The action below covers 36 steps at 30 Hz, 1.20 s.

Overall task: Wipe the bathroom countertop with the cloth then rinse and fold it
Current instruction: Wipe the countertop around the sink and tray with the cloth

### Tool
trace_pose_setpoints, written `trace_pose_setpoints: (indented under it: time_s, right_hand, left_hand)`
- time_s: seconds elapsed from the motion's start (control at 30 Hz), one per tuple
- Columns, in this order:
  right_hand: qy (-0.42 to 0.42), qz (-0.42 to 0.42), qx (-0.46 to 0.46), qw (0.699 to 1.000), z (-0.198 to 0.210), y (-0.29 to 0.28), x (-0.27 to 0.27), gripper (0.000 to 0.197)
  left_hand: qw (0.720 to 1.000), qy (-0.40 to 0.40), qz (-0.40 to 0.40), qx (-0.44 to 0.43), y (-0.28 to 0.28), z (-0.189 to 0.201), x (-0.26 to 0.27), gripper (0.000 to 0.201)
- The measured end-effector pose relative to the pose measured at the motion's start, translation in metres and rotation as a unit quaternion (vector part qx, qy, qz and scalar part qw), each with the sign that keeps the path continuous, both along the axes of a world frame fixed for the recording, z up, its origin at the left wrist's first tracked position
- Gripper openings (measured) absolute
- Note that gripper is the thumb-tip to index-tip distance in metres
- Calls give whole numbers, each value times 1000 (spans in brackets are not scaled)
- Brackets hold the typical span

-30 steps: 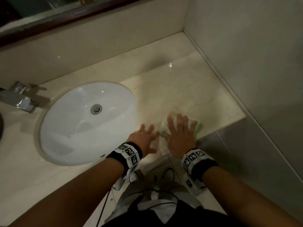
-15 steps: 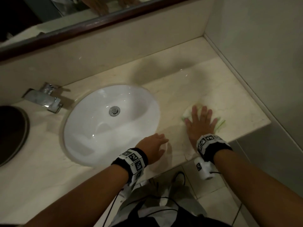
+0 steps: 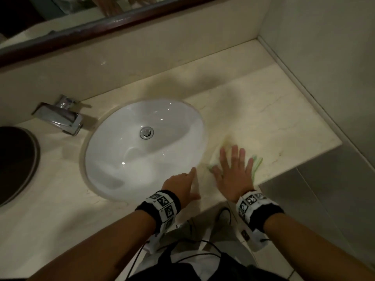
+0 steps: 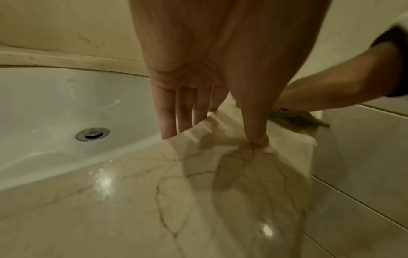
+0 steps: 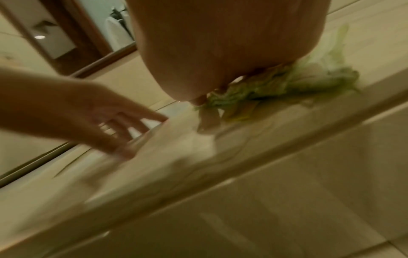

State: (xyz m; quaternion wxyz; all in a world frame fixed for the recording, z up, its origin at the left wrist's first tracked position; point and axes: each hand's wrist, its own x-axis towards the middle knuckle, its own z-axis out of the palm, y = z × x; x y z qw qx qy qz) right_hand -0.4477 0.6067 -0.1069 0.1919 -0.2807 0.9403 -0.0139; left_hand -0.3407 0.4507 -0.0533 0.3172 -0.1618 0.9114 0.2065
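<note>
A pale green and white cloth (image 3: 257,163) lies on the cream marble countertop (image 3: 263,118) right of the sink, near the front edge. My right hand (image 3: 233,169) presses flat on it with fingers spread, covering most of it; the cloth (image 5: 287,83) bunches out from under the palm in the right wrist view. My left hand (image 3: 182,183) rests on the counter at the sink's front right rim, fingers straight, thumb on the marble (image 4: 256,139), holding nothing. A strip of the cloth (image 4: 295,120) shows behind it.
The white oval sink (image 3: 113,171) with a chrome drain (image 3: 146,132) is sunk into the counter. A chrome faucet (image 3: 58,115) stands at its back left. A dark round object (image 3: 14,163) sits at the far left. A wall (image 3: 324,57) bounds the right side, a mirror the back.
My right hand has slid the cloth over the counter, first away from the front edge, then toward the sink. My left hand stays by the sink's rim.
</note>
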Motion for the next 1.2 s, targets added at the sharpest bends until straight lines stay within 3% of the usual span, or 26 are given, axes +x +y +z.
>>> trace_pose_setpoints:
  time_s: [0.27, 0.53, 0.7, 0.9, 1.1, 1.2]
  right_hand:
    - [-1, 15, -1, 1000, -2, -9, 20, 71]
    - [7, -71, -6, 997, -2, -62, -36, 68]
    - [9, -76, 15, 997, 5, -74, -39, 66]
    - [0, -43, 39, 998, 7, -64, -32, 67]
    - [-16, 8, 40, 999, 11, -40, 29, 67]
    - [-35, 41, 42, 998, 13, -29, 34, 67]
  left_hand:
    - [1000, -7, -23, -7, -5, -7, -6, 94]
    - [1000, -15, -4, 20, -8, -11, -6, 96]
    - [999, -13, -5, 31, -11, -12, -6, 96]
    - [999, -9, -10, 40, -12, -15, -2, 95]
    - [999, 35, -7, 35, -13, -14, 0, 88]
    - [998, 53, 0, 30, -14, -14, 0, 84]
